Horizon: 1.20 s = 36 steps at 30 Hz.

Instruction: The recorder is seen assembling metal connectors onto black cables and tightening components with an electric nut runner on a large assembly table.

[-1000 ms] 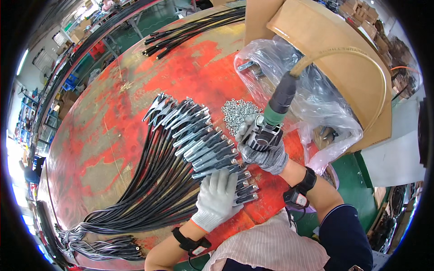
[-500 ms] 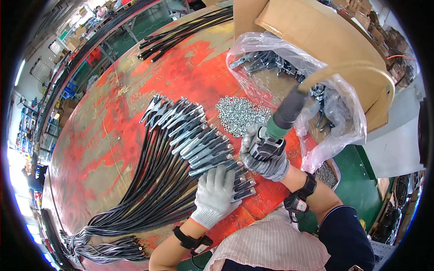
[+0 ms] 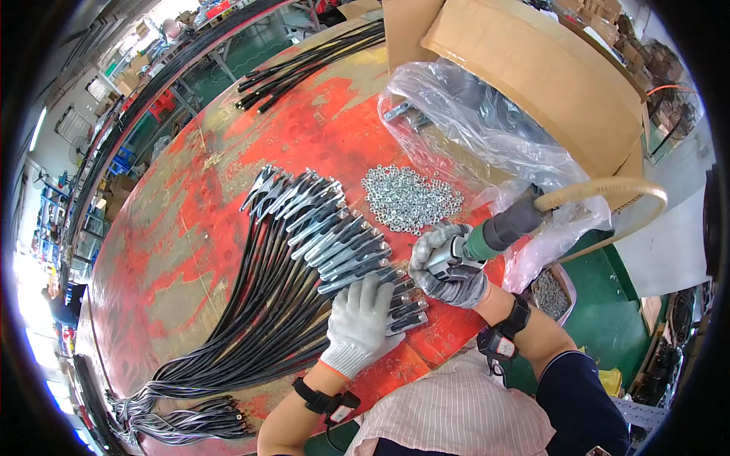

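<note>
My left hand (image 3: 359, 323), in a white knit glove, lies with its fingers stretched over the near end of a row of metal spring clamps (image 3: 323, 228). Black cables (image 3: 251, 304) run from the clamps toward the lower left, where they bunch together. My right hand (image 3: 445, 266), in a grey glove, is wrapped round a green-and-black power screwdriver (image 3: 498, 232) with a tan hose (image 3: 608, 185) at its rear end. Its working tip is hidden by the hand, just right of the clamps. Beyond that hand lies a pile of small metal nuts (image 3: 411, 199).
At the far right an open cardboard box (image 3: 540, 76) holds a clear plastic bag (image 3: 487, 125) with more clamps. More black cables (image 3: 312, 61) lie at the table's far edge. A container of small metal parts (image 3: 551, 295) stands below the right edge of the red, worn table (image 3: 198, 228).
The screwdriver's rear end has swung down and to the right, its hose with it. The plastic bag has shifted over the clamps in the box. My left hand stays almost in place.
</note>
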Available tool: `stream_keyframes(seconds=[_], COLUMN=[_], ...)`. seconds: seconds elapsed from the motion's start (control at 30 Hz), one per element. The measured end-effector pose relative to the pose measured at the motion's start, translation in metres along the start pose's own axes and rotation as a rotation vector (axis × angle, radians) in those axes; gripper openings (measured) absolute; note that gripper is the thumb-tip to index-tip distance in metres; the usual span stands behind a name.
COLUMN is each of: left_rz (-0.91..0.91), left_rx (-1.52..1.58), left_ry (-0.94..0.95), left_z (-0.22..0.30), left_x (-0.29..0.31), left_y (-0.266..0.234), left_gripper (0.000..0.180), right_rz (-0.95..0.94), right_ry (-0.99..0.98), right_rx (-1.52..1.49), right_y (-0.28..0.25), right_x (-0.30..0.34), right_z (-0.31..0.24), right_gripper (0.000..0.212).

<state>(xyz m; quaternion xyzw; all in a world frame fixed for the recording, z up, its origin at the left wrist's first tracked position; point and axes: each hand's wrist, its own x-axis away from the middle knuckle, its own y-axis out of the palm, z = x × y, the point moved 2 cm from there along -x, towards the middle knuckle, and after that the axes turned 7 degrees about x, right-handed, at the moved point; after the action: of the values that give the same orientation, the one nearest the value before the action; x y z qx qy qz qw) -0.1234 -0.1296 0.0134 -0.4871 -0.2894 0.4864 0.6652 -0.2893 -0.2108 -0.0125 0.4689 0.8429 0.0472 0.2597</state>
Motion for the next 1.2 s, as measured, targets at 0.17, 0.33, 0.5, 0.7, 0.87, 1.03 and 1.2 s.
stream_keyframes(seconds=[0.17, 0.33, 0.5, 0.7, 0.87, 1.03, 1.2], left_rz=[-0.131, -0.123, 0.022, 0.031, 0.030, -0.138, -0.106], left_rx=[-0.044, -0.041, -0.076, -0.071, -0.082, -0.053, -0.054], left_ry=[-0.047, -0.055, 0.000, 0.009, 0.019, -0.080, -0.057], left_z=[0.001, -0.001, 0.002, 0.002, -0.001, 0.001, 0.000], left_x=[-0.002, 0.002, 0.000, 0.000, -0.002, -0.002, 0.000], left_y=[0.003, 0.006, 0.003, 0.002, 0.004, 0.005, 0.009], left_gripper=[0.086, 0.088, 0.082, 0.083, 0.082, 0.087, 0.087], right_rz=[0.118, 0.033, 0.028, 0.010, 0.165, 0.056, 0.202], right_ry=[0.193, -0.029, 0.073, 0.206, 0.394, 0.121, 0.443], right_rx=[-0.756, -0.164, -0.155, 0.188, -0.911, -0.210, -0.948], right_y=[0.005, 0.013, 0.024, 0.020, 0.019, 0.013, 0.010], right_x=[0.007, -0.005, 0.002, 0.009, 0.001, 0.007, 0.011], right_z=[0.009, -0.021, -0.018, -0.002, -0.005, -0.036, -0.027], right_gripper=[0.051, 0.057, 0.055, 0.052, 0.054, 0.056, 0.052])
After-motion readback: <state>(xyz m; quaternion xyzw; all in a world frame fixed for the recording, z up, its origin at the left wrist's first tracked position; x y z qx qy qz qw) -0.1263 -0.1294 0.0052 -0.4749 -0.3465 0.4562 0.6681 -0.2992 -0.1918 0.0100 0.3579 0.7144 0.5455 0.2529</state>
